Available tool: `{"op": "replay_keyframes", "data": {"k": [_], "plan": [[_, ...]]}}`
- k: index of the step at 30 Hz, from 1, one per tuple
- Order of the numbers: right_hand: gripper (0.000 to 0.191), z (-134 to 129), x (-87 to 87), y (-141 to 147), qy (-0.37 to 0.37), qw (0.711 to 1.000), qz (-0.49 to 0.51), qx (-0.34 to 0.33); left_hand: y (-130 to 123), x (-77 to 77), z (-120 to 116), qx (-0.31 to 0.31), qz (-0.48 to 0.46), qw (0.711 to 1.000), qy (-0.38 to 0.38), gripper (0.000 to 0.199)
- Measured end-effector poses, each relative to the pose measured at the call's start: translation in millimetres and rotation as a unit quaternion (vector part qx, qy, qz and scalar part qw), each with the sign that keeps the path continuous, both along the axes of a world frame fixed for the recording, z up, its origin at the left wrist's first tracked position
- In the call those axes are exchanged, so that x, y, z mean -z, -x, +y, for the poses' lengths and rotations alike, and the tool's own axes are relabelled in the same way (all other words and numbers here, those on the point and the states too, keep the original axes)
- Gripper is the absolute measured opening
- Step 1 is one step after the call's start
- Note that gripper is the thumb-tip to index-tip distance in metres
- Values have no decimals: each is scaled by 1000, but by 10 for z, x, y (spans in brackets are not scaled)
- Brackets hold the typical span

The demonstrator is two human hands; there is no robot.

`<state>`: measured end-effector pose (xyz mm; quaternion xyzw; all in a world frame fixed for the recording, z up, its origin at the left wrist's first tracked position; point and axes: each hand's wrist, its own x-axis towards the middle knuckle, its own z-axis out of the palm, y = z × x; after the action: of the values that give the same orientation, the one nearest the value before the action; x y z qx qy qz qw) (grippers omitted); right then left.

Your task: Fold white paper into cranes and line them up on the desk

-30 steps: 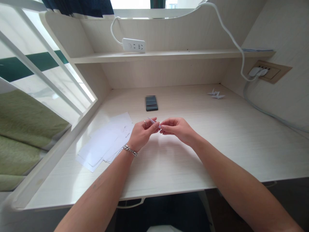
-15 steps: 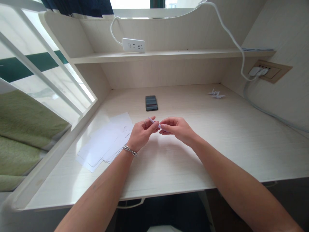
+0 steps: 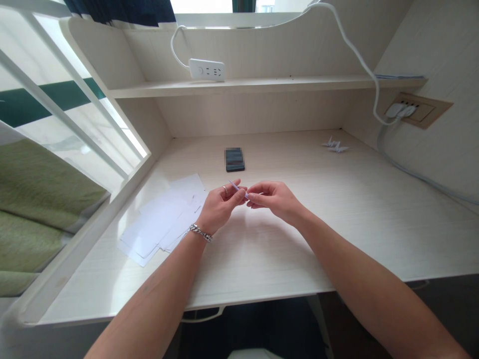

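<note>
Between both hands, above the middle of the desk, is a small folded piece of paper [image 3: 234, 186], white and narrow, with one thin point sticking out to the upper left. My left hand [image 3: 220, 204], with a ring and a chain bracelet, pinches it between thumb and fingers. The fingertips of my right hand [image 3: 272, 198] close on its other end, and they hide most of that part. Left of my left hand lie loose sheets of white paper [image 3: 160, 214], overlapping each other.
A dark phone-like object [image 3: 234, 160], partly pixelated, lies beyond my hands. Two folded paper cranes [image 3: 337, 146] sit at the back right of the desk [image 3: 374, 214]. A power strip [image 3: 206, 70] rests on the shelf, and a white cable [image 3: 352, 45] runs to the wall socket [image 3: 422, 109].
Hardly anything differs. Both hands keep their pinch on the folded paper in nearly the same place, with only a tiny shift of the right fingers.
</note>
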<state>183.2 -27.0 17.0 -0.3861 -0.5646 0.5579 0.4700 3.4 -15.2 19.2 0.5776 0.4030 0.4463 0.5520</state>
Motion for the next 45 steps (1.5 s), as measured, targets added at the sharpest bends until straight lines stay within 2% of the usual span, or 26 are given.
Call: {"op": "replay_keyframes", "data": {"k": [9, 15, 21, 26, 34, 45], "plan": [[36, 1, -3, 18, 4, 999, 20, 36, -6, 35, 17, -11, -33, 999, 13, 52], [32, 14, 0, 45, 8, 996, 21, 83, 15, 28, 35, -21, 32, 999, -21, 46], [30, 24, 24, 40, -4, 997, 23, 77, 29, 55, 50, -20, -30, 999, 5, 67], [31, 14, -2, 49, 3, 996, 36, 84, 38, 72, 58, -22, -34, 999, -20, 58], [34, 27, -2, 49, -1, 993, 56, 106, 32, 112, 77, -39, -49, 997, -49, 56], [37, 19, 12, 58, -9, 995, 29, 97, 32, 102, 67, -44, -48, 995, -72, 53]]}}
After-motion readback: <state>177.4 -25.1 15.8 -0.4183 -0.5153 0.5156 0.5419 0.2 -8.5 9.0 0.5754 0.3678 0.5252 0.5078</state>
